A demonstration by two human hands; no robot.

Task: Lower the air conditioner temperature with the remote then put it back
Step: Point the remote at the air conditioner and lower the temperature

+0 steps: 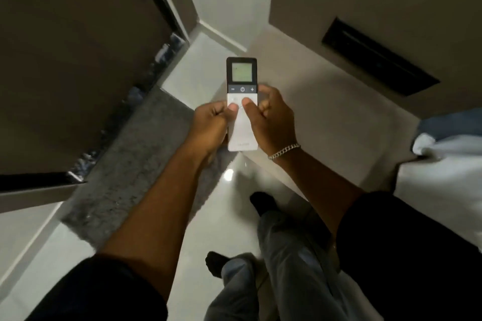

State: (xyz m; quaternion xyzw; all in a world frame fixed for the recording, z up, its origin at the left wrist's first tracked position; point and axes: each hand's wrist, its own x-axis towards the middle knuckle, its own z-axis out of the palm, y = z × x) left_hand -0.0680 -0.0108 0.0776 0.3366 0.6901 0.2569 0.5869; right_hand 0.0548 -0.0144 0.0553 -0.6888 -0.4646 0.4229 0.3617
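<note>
White remote (241,104), both hands gripping, plus/minus buttons

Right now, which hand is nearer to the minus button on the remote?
Left. The left hand holds the remote just below the minus button; the right hand grips the opposite edge.

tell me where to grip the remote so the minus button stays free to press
Grip the remote by its white lower half, coming from its long side edges, as the left hand and right hand do now. It is slim and held upright, with the screen and the dark button strip above, so a low side grip leaves a thumb free to reach up.
</note>
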